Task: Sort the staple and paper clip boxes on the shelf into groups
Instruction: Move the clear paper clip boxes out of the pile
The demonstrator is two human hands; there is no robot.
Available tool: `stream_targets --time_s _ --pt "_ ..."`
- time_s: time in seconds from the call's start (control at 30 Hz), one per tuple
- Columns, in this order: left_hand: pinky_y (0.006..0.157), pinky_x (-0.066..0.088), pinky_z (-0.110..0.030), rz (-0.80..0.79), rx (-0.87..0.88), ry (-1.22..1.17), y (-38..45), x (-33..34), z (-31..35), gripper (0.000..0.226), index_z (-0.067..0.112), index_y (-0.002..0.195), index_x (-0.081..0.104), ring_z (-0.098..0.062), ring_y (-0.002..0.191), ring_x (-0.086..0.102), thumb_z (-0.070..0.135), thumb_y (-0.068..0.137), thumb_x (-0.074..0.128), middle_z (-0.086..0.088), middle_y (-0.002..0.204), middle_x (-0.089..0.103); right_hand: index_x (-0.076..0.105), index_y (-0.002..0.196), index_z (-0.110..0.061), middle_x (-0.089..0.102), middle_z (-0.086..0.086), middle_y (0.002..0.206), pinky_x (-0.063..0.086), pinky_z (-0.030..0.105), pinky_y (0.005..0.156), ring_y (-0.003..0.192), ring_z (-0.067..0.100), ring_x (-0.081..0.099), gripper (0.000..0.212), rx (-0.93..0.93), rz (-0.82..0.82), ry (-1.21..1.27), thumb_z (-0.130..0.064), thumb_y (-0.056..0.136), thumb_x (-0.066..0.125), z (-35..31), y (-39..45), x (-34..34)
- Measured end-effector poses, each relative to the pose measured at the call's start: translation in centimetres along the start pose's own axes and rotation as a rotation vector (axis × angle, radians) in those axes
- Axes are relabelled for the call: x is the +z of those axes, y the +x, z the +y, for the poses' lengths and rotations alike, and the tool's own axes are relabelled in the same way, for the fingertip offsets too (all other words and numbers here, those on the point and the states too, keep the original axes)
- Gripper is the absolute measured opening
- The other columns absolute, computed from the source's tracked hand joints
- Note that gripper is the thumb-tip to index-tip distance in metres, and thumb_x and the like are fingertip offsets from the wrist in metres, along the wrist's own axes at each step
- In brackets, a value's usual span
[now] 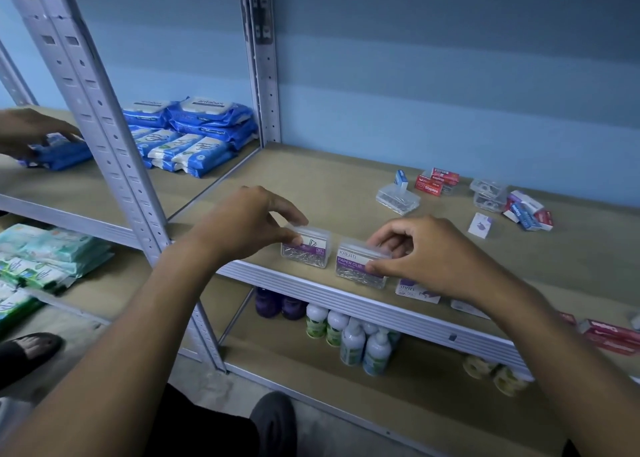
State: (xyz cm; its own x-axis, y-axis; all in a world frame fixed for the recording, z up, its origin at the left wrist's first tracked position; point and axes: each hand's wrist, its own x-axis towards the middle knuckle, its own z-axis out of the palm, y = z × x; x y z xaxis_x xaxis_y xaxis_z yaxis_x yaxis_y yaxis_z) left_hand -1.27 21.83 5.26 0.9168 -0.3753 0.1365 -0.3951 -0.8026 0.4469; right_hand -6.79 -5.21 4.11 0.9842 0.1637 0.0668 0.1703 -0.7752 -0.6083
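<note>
Hands pinch two clear paper clip boxes side by side at the shelf's [346,179] near edge: left hand [252,219] on the left box [306,250], right hand [426,252] on the right box [360,266].

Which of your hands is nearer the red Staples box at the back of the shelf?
Right. The right hand grips a paper clip box in front of the red Staples box. The left hand holds another paper clip box further to the left.

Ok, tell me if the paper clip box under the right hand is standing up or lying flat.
Standing up: the paper clip box rests on a narrow side, its label facing the camera.
</note>
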Motion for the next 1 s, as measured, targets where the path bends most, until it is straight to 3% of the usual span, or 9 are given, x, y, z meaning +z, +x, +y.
stream_targets --time_s 0.1,0.23,0.33,0.5,0.6,0.83,1.0 --pt "0.065 0.041 -0.001 0.001 -0.003 -0.010 -0.1 0.0 0.1 0.028 0.035 0.103 0.075 0.005 0.077 0.066 0.033 0.075 0.082 0.033 0.069 0.059 0.074 0.092 -0.037 0.072 -0.016 0.082 0.059 0.028 0.079 0.076 -0.002 0.066 0.034 0.009 -0.008 -0.021 -0.052 0.064 0.087 0.2 -0.1 -0.2" --pt "0.079 0.053 -0.018 -0.014 -0.004 -0.024 -0.2 0.0 0.2 0.030 0.034 0.104 0.075 0.002 0.078 0.068 0.032 0.075 0.082 0.029 0.078 0.063 0.074 0.092 -0.040 0.072 -0.020 0.083 0.055 0.038 0.089 0.078 -0.004 0.066 0.046 0.008 -0.004 -0.027 -0.066 0.054 0.077 0.2 0.0 0.0" --pt "0.080 0.053 -0.019 -0.020 -0.004 -0.042 -0.1 0.0 0.0 0.034 0.035 0.106 0.074 0.003 0.080 0.068 0.035 0.074 0.082 0.028 0.088 0.067 0.074 0.096 -0.041 0.072 -0.020 0.085 0.054 0.040 0.091 0.081 -0.004 0.066 0.050 -0.002 -0.007 -0.036 -0.069 0.054 0.074 0.3 0.1 0.0" --pt "0.085 0.055 -0.028 0.008 0.070 -0.046 0.2 0.1 0.2 0.051 0.043 0.113 0.069 0.001 0.099 0.062 0.061 0.065 0.074 0.026 0.113 0.067 0.071 0.109 -0.042 0.070 -0.022 0.095 0.053 0.035 0.093 0.092 -0.004 0.063 0.062 -0.023 -0.009 -0.016 -0.074 0.056 0.071 0.4 0.1 -0.2" --pt "0.085 0.055 -0.026 0.061 0.104 -0.041 0.9 0.4 1.4 0.052 0.045 0.113 0.068 0.003 0.100 0.061 0.069 0.066 0.068 0.027 0.114 0.066 0.068 0.114 -0.042 0.068 -0.022 0.099 0.054 0.031 0.090 0.095 -0.003 0.061 0.053 -0.036 0.024 -0.004 -0.068 0.067 0.074 0.7 0.0 -0.7" --pt "0.083 0.055 -0.032 0.130 0.202 -0.004 4.2 2.9 4.9 0.042 0.037 0.114 0.070 -0.005 0.096 0.062 0.053 0.076 0.074 0.018 0.113 0.069 0.066 0.116 -0.042 0.064 -0.019 0.108 0.047 0.022 0.080 0.094 -0.004 0.058 0.036 0.014 0.163 -0.001 -0.052 0.082 0.073 3.3 -0.2 -2.8" --pt "0.077 0.042 -0.018 0.069 0.261 0.025 7.0 5.0 7.3 0.043 0.033 0.118 0.069 0.000 0.097 0.056 0.043 0.077 0.078 0.016 0.118 0.067 0.064 0.119 -0.042 0.062 -0.016 0.113 0.045 0.022 0.078 0.094 0.001 0.059 0.035 0.086 0.227 -0.052 -0.044 0.085 0.072 6.2 0.0 -4.7"
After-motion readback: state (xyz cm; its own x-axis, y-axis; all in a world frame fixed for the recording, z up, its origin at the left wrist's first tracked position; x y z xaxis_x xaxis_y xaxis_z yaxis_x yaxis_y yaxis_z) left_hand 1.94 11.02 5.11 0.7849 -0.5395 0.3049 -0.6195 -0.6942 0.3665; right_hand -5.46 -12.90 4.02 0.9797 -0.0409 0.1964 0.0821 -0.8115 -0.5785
